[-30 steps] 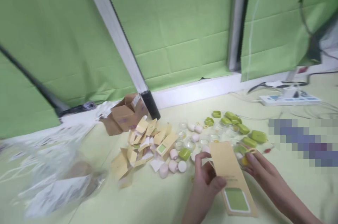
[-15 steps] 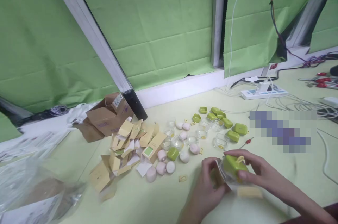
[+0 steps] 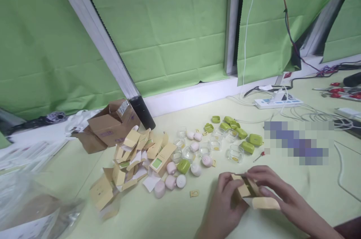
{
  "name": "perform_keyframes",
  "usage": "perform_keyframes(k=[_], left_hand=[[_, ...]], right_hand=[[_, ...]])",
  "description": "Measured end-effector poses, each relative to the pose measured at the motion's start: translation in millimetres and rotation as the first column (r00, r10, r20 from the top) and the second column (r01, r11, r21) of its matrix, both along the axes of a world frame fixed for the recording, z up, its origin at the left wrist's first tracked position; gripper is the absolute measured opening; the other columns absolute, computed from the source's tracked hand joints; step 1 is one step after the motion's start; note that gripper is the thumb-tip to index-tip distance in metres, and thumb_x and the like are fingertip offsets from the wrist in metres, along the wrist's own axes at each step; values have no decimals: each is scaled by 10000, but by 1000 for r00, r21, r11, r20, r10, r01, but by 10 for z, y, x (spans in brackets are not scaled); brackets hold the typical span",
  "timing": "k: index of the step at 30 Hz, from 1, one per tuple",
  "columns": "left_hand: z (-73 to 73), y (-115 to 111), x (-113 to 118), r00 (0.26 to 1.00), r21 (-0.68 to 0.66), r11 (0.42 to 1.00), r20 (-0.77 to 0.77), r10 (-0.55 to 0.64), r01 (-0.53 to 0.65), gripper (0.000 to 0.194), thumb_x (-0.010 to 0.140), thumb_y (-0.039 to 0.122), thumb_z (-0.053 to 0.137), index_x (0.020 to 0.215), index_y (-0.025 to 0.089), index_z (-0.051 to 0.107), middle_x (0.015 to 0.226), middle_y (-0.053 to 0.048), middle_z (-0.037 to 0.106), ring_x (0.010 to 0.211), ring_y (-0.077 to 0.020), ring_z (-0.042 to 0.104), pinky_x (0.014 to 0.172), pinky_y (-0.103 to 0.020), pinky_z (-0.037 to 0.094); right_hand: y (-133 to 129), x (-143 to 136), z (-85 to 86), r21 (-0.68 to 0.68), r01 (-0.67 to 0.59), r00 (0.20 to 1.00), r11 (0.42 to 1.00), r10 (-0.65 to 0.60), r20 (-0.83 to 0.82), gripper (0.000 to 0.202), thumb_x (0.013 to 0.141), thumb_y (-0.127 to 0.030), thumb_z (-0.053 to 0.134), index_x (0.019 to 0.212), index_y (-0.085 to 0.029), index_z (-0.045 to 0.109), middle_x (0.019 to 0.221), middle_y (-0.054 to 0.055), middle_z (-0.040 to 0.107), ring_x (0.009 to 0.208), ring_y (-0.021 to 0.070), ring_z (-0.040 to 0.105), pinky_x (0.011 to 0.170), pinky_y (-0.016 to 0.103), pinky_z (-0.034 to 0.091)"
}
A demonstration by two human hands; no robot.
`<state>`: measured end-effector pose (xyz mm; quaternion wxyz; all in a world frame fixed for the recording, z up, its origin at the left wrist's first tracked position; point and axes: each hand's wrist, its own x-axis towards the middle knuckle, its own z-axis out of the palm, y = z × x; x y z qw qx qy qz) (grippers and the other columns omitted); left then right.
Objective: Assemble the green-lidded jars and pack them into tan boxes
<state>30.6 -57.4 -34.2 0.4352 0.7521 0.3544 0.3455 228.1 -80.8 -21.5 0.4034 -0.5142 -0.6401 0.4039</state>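
Note:
A small tan cardboard box (image 3: 240, 187) with its flaps standing out is between my two hands, low and right of centre. My left hand (image 3: 222, 203) grips it from the left. On the other side, the fingers of my right hand (image 3: 278, 188) are curled round the box edge. Its inside looks dark, and the contents cannot be made out. Beyond my hands are several green earphone cases (image 3: 256, 139) and clear plastic cases (image 3: 235, 153). Pale pink and white rounded cases (image 3: 170, 182) lie further left. A yellow loop tag (image 3: 194, 193) sits left of my left hand.
Opened tan boxes (image 3: 104, 190) are heaped at left, before a brown carton (image 3: 104, 128). Clear plastic bags (image 3: 31, 201) fill the lower left. A power strip (image 3: 278, 102), cables and red-tipped tools (image 3: 342, 92) lie at the right. A small red-ended tool (image 3: 262, 154) lies beyond my hands.
The green case that my right hand held at the box no longer shows. My right hand has moved onto the box, which is now turned with its opening upward. The view has shifted slightly.

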Motion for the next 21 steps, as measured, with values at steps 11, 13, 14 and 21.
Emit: perform_keyframes(k=[11, 13, 14, 21], left_hand=[[0, -76, 49, 982, -274, 961, 167, 89, -41, 481, 786, 213, 608, 1195, 228, 356, 1268, -90, 476, 1158, -208, 465, 976, -379, 366], [7, -95, 64, 975, -323, 944, 183, 124, -60, 490, 775, 244, 629, 1174, 212, 346, 1253, -101, 491, 1143, -214, 477, 966, -388, 369], [13, -100, 67, 975, -330, 941, 179, 135, -69, 493, 767, 258, 641, 1162, 205, 350, 1245, -105, 496, 1143, -220, 476, 966, -393, 365], [49, -112, 50, 986, -335, 940, 119, 115, -69, 527, 751, 307, 656, 1186, 204, 376, 1239, -105, 496, 1136, -233, 475, 964, -395, 365]], right_hand=[[2, -13, -144, 89, 81, 994, 993, -73, -85, 549, 752, -548, 600, 1230, -280, 559, 1238, 97, 563, 1177, 323, 489, 962, 405, 435], [82, -105, -108, 110, 192, 981, 975, -187, -56, 388, 812, -438, 579, 1163, -275, 605, 1172, 85, 597, 1133, 268, 528, 923, 344, 470], [120, -146, -92, 133, 211, 977, 968, -206, -46, 332, 813, -419, 582, 1102, -268, 643, 1136, 81, 611, 1114, 256, 540, 916, 331, 474], [153, -221, -60, 145, 180, 980, 973, -165, -108, 202, 786, -414, 614, 842, -248, 713, 910, 69, 677, 930, 235, 616, 800, 295, 527]])
